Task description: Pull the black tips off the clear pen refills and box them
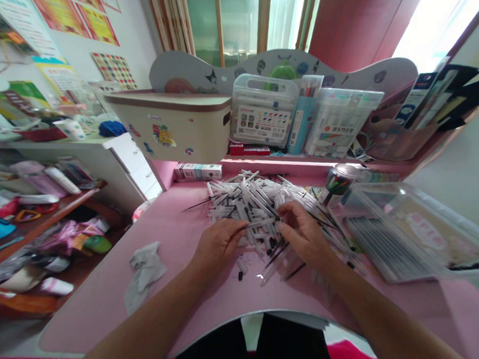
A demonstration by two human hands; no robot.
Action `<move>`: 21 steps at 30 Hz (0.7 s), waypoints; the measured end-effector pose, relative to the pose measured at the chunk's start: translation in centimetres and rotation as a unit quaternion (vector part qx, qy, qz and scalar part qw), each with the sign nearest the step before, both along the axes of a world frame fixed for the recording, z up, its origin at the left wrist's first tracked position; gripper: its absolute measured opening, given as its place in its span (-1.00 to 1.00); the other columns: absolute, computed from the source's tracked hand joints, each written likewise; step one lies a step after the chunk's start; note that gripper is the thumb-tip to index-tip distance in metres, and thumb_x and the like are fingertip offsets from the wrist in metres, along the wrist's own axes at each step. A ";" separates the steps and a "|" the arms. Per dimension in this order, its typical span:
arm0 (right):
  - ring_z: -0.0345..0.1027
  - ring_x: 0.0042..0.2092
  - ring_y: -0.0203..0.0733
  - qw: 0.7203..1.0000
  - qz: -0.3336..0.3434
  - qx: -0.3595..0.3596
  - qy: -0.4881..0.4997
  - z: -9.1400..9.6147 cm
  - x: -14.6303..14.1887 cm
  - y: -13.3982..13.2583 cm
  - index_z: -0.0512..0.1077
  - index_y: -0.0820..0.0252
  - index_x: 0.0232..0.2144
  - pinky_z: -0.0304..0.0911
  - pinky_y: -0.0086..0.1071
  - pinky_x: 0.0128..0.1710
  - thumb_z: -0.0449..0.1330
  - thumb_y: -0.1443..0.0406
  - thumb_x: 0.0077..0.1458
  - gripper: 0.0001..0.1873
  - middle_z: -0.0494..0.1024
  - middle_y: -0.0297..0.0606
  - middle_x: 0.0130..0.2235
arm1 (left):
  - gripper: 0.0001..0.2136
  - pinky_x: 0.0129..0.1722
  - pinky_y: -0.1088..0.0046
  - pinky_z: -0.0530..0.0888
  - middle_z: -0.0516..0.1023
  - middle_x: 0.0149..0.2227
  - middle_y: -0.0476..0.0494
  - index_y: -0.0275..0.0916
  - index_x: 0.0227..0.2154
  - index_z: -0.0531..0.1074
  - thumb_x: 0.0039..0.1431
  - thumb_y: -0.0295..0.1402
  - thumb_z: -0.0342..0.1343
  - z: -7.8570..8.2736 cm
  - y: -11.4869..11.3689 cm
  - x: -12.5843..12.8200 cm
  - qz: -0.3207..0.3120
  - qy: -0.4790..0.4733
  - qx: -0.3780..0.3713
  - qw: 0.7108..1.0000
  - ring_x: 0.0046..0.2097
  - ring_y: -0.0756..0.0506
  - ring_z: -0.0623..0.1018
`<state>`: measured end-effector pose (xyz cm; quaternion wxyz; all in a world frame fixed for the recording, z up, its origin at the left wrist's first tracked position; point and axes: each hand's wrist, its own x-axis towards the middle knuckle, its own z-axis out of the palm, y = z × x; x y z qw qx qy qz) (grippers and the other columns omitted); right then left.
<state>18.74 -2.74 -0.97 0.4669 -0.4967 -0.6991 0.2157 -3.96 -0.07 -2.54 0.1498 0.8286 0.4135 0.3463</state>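
Observation:
A heap of clear pen barrels, black refills and small black caps (pixel 256 200) lies on the pink desk (pixel 181 289). My left hand (pixel 219 244) rests on the heap's near left edge, fingers curled and pinching one end of a clear pen barrel (pixel 261 221). My right hand (pixel 302 232) sits just to the right, fingers bent, gripping the barrel's other end. The two hands nearly touch above the pile. Loose caps and refills (pixel 273 252) lie scattered under my wrists.
A crumpled grey cloth (pixel 145 267) lies at the left of the desk. A clear plastic box (pixel 411 235) with pens stands at the right, a round tin (pixel 338 179) behind it. A cream storage bin (pixel 176 124) and marker cases (pixel 262 111) line the rear shelf. Cluttered shelves fill the left.

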 end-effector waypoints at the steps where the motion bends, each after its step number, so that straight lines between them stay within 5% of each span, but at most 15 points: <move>1: 0.24 -0.32 -0.25 1.000 0.001 0.013 -0.009 -0.1 0.0 0.0 0.36 0.17 -0.20 0.19 -0.37 -0.31 0.09 0.33 0.14 -0.86 0.35 -0.31 -0.30 | -0.76 -0.18 0.38 0.47 0.65 -0.27 -0.16 -0.21 -0.14 0.58 0.31 -0.36 0.01 0.0 0.0 0.0 0.003 0.003 0.000 1.000 -0.22 -0.13 0.58; 3: 0.24 -0.27 -0.23 0.999 0.002 0.037 -0.030 -0.2 0.0 0.2 0.36 0.17 -0.32 0.19 -0.34 -0.24 0.07 0.33 0.18 -0.93 0.33 -0.28 -0.28 | -0.76 -0.18 0.37 0.47 0.65 -0.27 -0.15 -0.21 -0.15 0.58 0.31 -0.37 0.01 0.0 0.0 0.0 0.005 0.005 0.004 1.000 -0.23 -0.13 0.58; 7: 0.24 -0.24 -0.21 0.999 0.010 0.033 -0.040 -0.3 0.1 0.3 0.30 0.17 -0.49 0.16 -0.31 -0.19 -0.01 0.26 0.31 -0.69 0.33 -0.28 -0.33 | -0.76 -0.20 0.37 0.47 0.64 -0.28 -0.15 -0.22 -0.15 0.58 0.32 -0.37 -0.01 -0.1 -0.1 0.1 -0.007 0.006 0.012 1.000 -0.24 -0.13 0.57; 13: 0.22 -0.32 -0.25 1.000 0.011 0.011 0.003 -0.1 0.0 0.0 0.34 0.16 -0.24 0.16 -0.36 -0.32 0.06 0.33 0.18 -0.91 0.32 -0.33 -0.32 | -0.78 -0.20 0.39 0.47 0.64 -0.27 -0.15 -0.24 -0.13 0.56 0.32 -0.40 0.02 -0.3 0.0 0.0 -0.007 0.004 0.023 1.000 -0.23 -0.12 0.57; 21: 0.23 -0.27 -0.21 0.999 0.013 0.030 -0.009 -0.1 -0.1 0.2 0.30 0.15 -0.46 0.14 -0.31 -0.21 0.00 0.27 0.29 -0.74 0.33 -0.30 -0.35 | -0.78 -0.21 0.40 0.46 0.64 -0.29 -0.14 -0.23 -0.15 0.57 0.32 -0.40 0.02 -0.4 0.1 0.0 -0.016 -0.001 0.041 0.999 -0.25 -0.10 0.58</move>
